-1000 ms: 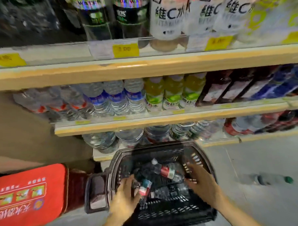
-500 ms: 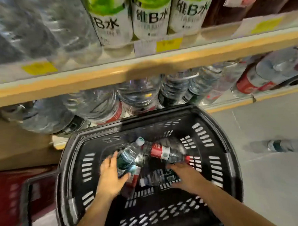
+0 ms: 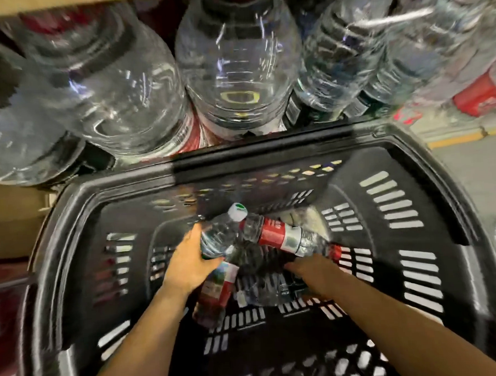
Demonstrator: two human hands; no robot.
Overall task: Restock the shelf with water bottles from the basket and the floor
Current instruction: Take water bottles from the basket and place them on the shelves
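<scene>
Black slotted basket [image 3: 412, 197]; clear bottle [image 3: 219, 237] with white-green cap; clear bottle [image 3: 286, 237] with red-silver label.

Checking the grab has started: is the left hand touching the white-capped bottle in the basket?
Touching. The head view shows the left hand wrapped around the body of the white-capped bottle, thumb and fingers on the plastic with no gap.

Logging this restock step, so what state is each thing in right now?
Left hand: closed around the white-capped bottle.
Right hand: down among the bottles, grip hidden.
Red-label bottle: lying on its side, capped.
Basket: holds a few bottles.
Shelf bottles: stocked.
</scene>
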